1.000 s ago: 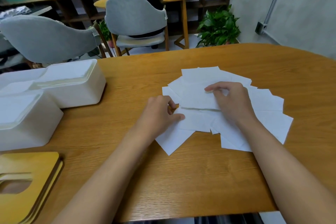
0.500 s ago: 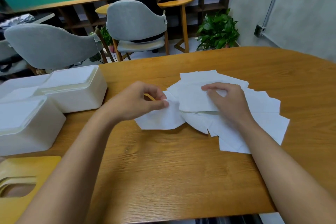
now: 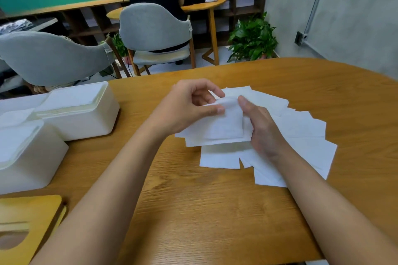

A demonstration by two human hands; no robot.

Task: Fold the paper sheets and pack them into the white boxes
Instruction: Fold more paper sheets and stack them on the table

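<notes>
Several white paper sheets lie fanned out on the wooden table. My left hand pinches the top edge of one doubled-over sheet between thumb and fingers, lifted just above the pile. My right hand holds the same sheet along its right edge, thumb on top. Two white boxes stand at the left: one further back with folded sheets inside, the other nearer me, also holding white paper.
A yellow wooden lid with an oval slot lies at the front left corner. Two grey chairs stand beyond the table's far edge, a person in black sits at a small round table, and a potted plant is on the floor.
My left hand carried one sheet from the pile's left side up over the pile and doubled it over. My right hand left the pile and took the sheet's right edge.
</notes>
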